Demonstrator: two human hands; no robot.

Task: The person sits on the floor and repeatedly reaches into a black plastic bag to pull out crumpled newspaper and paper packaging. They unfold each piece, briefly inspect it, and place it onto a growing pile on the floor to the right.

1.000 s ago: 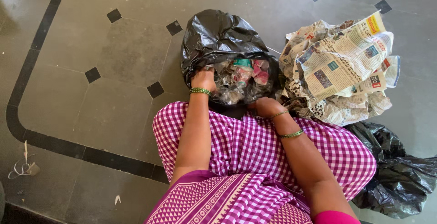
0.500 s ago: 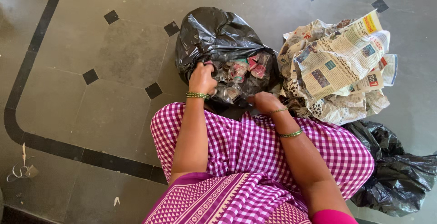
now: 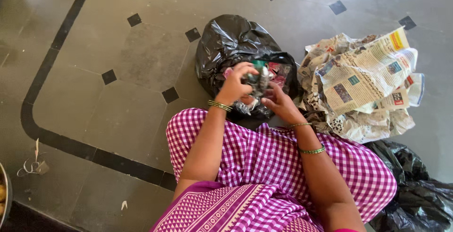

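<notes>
A black plastic bag (image 3: 231, 43) lies open on the stone floor in front of my knees, with crumpled clear wrappers and small colourful items showing at its mouth. My left hand (image 3: 235, 85) grips a clump of clear plastic wrappers (image 3: 257, 82) lifted just above the bag's opening. My right hand (image 3: 279, 104) holds the same clump from below and to the right. Green bangles circle both wrists. My lap is covered by purple checked cloth (image 3: 264, 152).
A heap of crumpled newspaper (image 3: 363, 83) lies to the right of the bag. A second black bag (image 3: 410, 185) sits at the lower right. Scraps of string (image 3: 32, 166) lie at the left, and a bowl's rim (image 3: 4, 199) shows at the left edge.
Both hands left the bag's rim and came together over its mouth, taking hold of a clump of clear wrappers. The camera shifted slightly.
</notes>
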